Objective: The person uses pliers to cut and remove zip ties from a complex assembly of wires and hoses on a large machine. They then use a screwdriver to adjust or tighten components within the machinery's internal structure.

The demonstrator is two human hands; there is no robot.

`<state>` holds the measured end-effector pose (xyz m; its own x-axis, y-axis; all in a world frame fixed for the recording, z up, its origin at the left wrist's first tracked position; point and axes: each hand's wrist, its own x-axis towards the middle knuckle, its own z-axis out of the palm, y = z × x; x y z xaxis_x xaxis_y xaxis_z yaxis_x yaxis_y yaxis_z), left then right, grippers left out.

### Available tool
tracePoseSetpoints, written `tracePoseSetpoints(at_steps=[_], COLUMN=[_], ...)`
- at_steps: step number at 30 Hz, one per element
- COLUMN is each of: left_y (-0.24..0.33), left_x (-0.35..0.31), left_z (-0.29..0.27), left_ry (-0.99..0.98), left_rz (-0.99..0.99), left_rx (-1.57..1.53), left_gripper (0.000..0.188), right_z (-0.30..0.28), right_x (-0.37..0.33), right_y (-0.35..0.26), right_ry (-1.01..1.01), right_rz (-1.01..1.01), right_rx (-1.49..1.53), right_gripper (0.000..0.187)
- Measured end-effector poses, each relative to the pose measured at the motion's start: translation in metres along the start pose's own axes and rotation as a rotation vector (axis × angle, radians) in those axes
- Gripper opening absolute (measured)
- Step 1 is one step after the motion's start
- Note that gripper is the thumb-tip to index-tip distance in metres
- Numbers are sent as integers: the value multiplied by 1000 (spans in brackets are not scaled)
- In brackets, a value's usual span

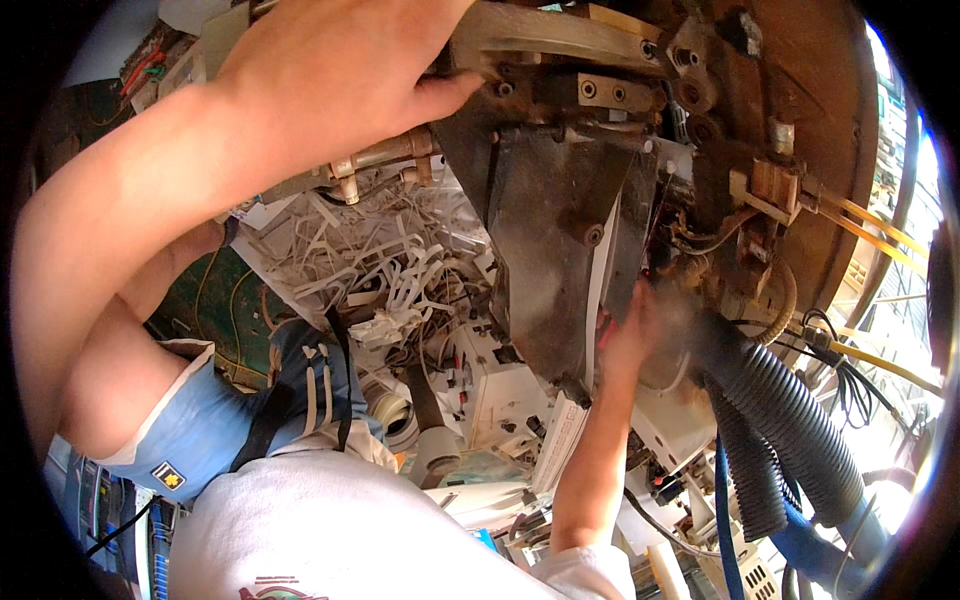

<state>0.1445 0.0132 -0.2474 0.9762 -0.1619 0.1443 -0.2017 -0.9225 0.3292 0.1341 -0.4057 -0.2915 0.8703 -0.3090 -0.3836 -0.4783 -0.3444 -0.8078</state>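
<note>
My left hand point(345, 55) reaches across the upper left to the top of a brown, dusty machine head. Its thumb is stretched out against a curved metal bar point(560, 40), and the other fingers run out of the picture. Below the bar hangs a dark metal cover plate point(545, 250) with a bolt in it. My right hand point(637, 330) comes up from below to that plate's right edge and looks closed. Bits of red show beside its fingers, but what they belong to is too blurred and covered to make out.
Thick black corrugated hoses point(790, 410) run down at the right, close to my right hand. Yellow tubes point(870, 230) and black cables leave the machine's right side. White plastic scraps point(385, 270) lie heaped behind the plate, near a grey pipe point(437, 450).
</note>
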Motion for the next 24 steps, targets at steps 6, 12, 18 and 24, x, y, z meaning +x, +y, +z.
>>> tracePoseSetpoints(at_steps=[6, 12, 18, 24], left_y=[0, 2, 17, 108], left_x=[-3, -5, -19, -118], left_z=[-3, -1, 11, 35], left_ry=[26, 45, 580, 475], left_rz=[-5, -70, 47, -258], left_rx=[-39, -47, -114, -451], left_gripper=[59, 68, 55, 40], right_z=[-17, -2, -29, -66], right_x=[8, 1, 5, -13], right_y=[12, -13, -9, -5], right_ry=[-110, -191, -366, -333], right_rz=[-24, -51, -203, -209], right_rx=[-88, -176, -248, -341], right_gripper=[31, 30, 31, 34])
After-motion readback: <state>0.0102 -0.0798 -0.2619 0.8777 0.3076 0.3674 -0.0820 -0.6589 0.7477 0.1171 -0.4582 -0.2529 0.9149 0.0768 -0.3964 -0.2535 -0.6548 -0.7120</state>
